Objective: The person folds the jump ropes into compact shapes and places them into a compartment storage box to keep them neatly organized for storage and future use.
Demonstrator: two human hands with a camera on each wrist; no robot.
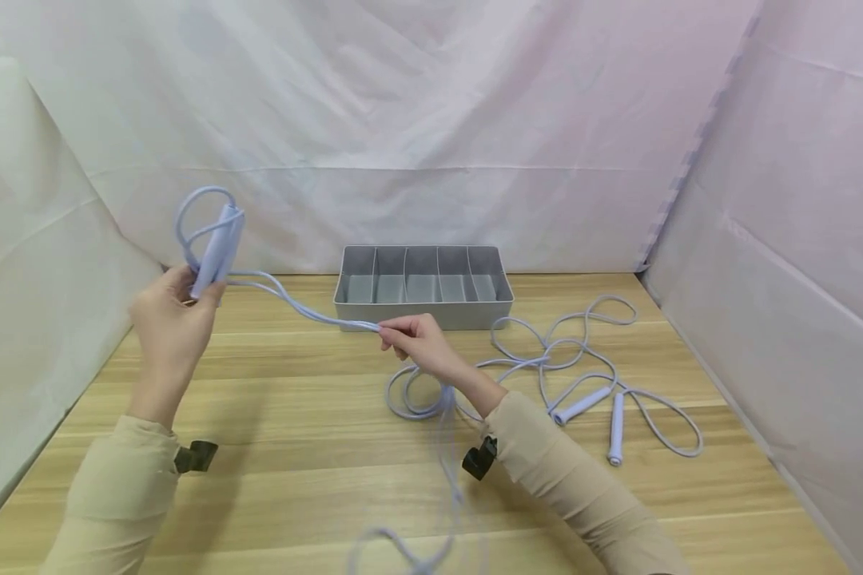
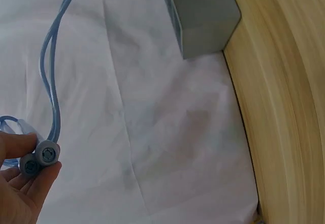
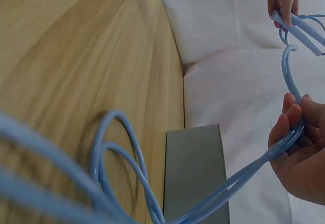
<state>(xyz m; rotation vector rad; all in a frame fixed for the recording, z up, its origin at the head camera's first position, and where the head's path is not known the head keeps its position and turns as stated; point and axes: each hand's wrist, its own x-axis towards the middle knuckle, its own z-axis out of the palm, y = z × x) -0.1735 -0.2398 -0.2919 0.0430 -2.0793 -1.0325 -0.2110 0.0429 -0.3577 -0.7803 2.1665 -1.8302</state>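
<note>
My left hand [image 1: 174, 313] grips two light-blue jump rope handles [image 1: 219, 243] side by side, raised above the left of the table. Their round end caps [image 2: 48, 154] face the left wrist camera. A small loop of cord [image 1: 204, 192] stands up over the handles. From there a doubled length of the jump rope cord [image 1: 298, 307] runs to my right hand [image 1: 423, 345], which pinches it in front of the tray. Past the right hand the cord hangs down, and its lower part [image 1: 403, 543] is blurred near the table's front edge.
A grey tray [image 1: 424, 315] with several compartments stands against the back curtain [image 1: 417, 120]. On the right of the wooden table [image 1: 295, 479] lies another light-blue jump rope [image 1: 568, 343] in loose tangled loops, with its two handles [image 1: 616, 431] nearby.
</note>
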